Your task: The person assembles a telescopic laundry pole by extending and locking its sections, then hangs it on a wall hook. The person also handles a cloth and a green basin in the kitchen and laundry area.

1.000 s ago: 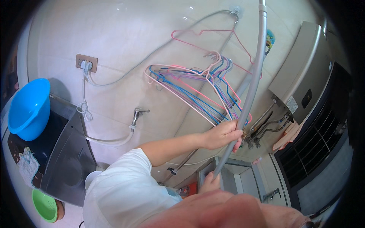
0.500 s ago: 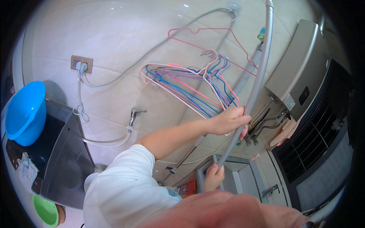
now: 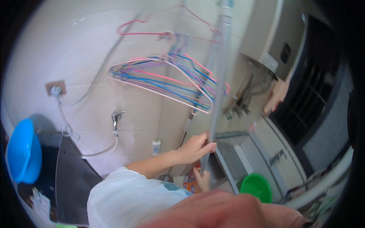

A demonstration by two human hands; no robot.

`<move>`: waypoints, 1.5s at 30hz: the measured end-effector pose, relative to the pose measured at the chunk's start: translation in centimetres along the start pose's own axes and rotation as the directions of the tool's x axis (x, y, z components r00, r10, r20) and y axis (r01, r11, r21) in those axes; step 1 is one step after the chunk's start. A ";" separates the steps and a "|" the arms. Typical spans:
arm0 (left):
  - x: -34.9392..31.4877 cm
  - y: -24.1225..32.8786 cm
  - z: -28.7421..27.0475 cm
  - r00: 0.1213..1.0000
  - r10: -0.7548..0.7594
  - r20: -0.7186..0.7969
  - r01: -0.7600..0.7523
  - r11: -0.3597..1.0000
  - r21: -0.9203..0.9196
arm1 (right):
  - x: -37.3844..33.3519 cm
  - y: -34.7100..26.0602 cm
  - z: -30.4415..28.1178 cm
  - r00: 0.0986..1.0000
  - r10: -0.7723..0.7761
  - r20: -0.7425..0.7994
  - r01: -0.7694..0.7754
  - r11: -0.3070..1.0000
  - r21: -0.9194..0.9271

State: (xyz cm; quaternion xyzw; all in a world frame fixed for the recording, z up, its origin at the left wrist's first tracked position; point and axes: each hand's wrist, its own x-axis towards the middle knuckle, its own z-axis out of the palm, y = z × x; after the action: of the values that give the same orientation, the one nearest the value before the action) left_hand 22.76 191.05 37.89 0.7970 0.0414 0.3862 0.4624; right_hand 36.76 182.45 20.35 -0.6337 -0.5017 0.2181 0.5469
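A long grey pole (image 3: 218, 91) stands nearly upright in front of me, blurred near its top. Both my hands are wrapped round its lower part. My left hand (image 3: 194, 148) grips it a little above my right hand (image 3: 203, 180), which holds it close to the bottom end. Behind and left of the pole hangs a bunch of clothes hangers (image 3: 163, 83) in pink, blue, purple and white. Higher up, a single pink hanger (image 3: 146, 33) reaches across toward the pole; the frame does not show clearly what it hangs from.
A sink (image 3: 245, 163) and a green basin (image 3: 256, 188) are at the lower right. A water heater (image 3: 262, 34) and a dark barred window (image 3: 304, 91) are at right. Leftward are a wall tap (image 3: 117, 119), a socket (image 3: 56, 88) and a blue basin (image 3: 24, 152) on a dark appliance.
The view has shifted. My left hand has come down the pole, nearer to my right hand, and the pole stands more upright. The green basin by the sink has come into sight.
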 end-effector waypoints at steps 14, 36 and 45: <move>0.5 0.1 13.6 0.888 -0.012 0.459 0.180 0.929 -0.324 | -9.5 6.6 -4.7 0.984 0.056 -0.167 -0.004 0.956 0.293; 15.4 1.1 35.8 0.979 0.051 0.198 0.117 0.653 -0.749 | -6.8 -5.7 -25.8 0.790 0.117 -0.601 0.235 0.848 0.475; 24.9 -4.6 35.7 0.933 0.185 0.309 0.099 0.693 -0.714 | 3.4 -4.3 -29.5 0.710 0.175 -0.682 0.230 0.858 0.459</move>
State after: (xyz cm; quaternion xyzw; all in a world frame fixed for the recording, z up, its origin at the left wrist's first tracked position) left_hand 64.87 179.03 38.99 0.6093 -0.2169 0.2307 0.7270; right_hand 60.75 171.05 34.22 -0.4911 -0.1880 0.0767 0.8471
